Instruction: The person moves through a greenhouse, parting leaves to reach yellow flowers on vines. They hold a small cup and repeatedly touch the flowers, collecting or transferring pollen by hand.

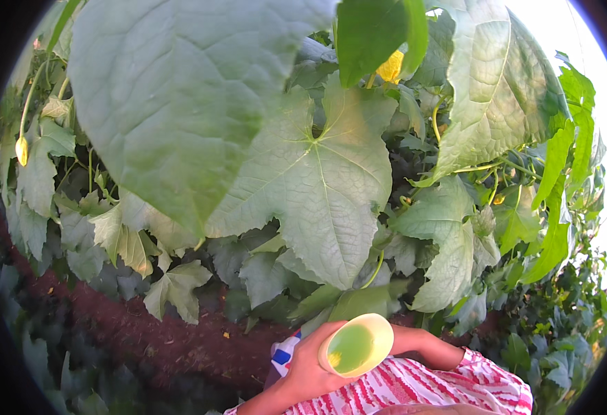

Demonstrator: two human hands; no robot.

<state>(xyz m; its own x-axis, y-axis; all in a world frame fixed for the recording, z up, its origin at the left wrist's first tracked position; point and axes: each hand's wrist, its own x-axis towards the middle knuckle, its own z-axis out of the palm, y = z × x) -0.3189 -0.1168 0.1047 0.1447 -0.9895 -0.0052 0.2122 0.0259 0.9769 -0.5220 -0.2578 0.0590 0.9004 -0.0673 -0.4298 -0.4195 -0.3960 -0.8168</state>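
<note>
My left hand (308, 363) is wrapped around the near left side of a pale yellow cup (384, 337), held in front of my body. The cup tilts so that I look into its mouth. Its inside looks green, perhaps a liquid, with a small yellow bit (334, 359) by the lower left wall. From the right, my right hand (401, 338) reaches behind the cup. Its fingers are hidden there, so their grip does not show. Just beyond both hands hangs a broad lobed vine leaf (324, 192).
A large leaf (179, 104) hangs close to the camera. Vine foliage with a yellow flower (390, 66) and a yellow bud (21, 150) spreads across the view. Bare brown soil (153, 337) lies below left. A white, blue and red item (282, 356) is beside my left hand.
</note>
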